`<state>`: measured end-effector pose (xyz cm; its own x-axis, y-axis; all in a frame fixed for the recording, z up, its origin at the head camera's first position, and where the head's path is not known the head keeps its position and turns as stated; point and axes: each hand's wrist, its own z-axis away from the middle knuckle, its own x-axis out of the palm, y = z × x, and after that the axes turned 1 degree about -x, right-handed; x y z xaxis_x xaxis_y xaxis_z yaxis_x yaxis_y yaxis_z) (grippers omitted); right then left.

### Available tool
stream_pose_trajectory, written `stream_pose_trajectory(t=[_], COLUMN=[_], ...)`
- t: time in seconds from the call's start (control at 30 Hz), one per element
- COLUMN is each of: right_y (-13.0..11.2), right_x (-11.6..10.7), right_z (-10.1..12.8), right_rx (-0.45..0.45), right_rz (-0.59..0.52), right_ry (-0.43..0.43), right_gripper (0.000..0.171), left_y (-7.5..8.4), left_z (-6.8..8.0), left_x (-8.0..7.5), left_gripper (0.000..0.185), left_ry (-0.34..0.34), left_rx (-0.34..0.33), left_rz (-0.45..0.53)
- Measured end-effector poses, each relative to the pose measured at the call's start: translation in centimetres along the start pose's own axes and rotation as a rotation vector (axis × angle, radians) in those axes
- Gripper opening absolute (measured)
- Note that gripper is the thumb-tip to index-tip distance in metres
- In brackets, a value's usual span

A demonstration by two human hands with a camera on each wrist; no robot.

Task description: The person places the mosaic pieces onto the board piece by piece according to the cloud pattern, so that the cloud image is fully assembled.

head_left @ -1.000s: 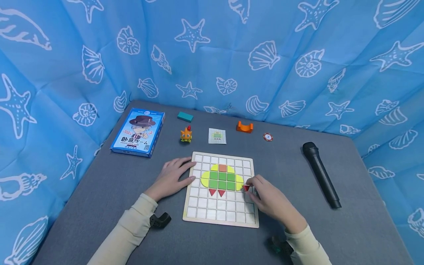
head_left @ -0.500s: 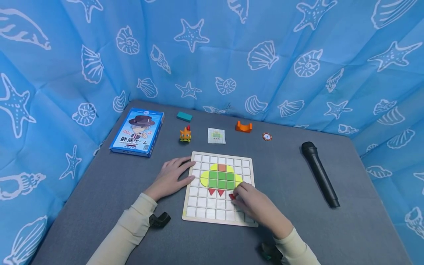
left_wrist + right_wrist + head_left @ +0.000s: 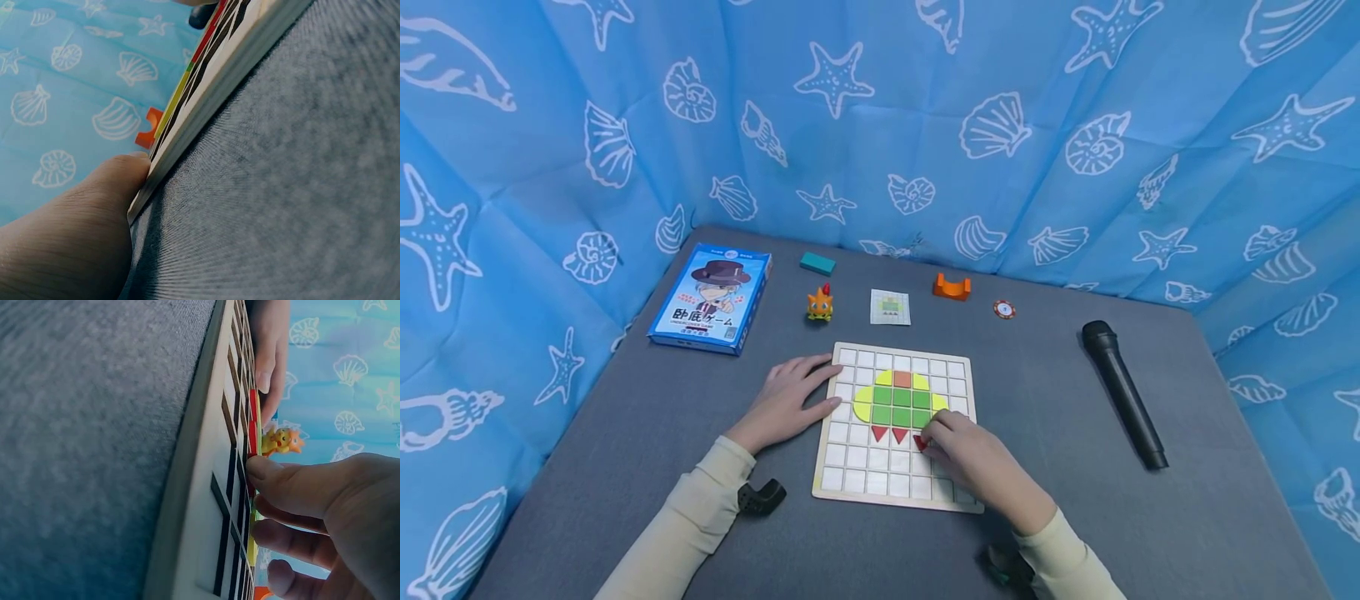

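Centre-frame, left hand lies flat, fingers straight against the grid board's left edge to steady it, while right hand pinches a red triangle into the row under the green tiles

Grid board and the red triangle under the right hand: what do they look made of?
Grid board: probably light wood, matte; pale tan frame, and a thick pale edge in the right wrist view. Red triangle: thin flat tile, uniformly coloured, perhaps painted wood or plastic; I cannot tell which. The right hand pinches it.

cream long sleeves, black camera mounts at both wrists.
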<state>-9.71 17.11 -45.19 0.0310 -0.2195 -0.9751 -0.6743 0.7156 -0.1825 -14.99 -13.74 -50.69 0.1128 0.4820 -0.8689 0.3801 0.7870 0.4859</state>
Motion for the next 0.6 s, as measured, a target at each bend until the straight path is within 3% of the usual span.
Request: stream_pose_trajectory(t=[0.6], right_y=[0.54], right_x=[0.12], right_z=[-0.58], right_rx=[-0.046], right_rz=[0.058], right_ry=[0.051], right_gripper=[0.023], left_y=[-0.09], left_z=[-0.06], left_x=[-0.02], left_gripper=[0.058], left_ry=[-0.025], left_rx=[-0.017], left_rz=[-0.013])
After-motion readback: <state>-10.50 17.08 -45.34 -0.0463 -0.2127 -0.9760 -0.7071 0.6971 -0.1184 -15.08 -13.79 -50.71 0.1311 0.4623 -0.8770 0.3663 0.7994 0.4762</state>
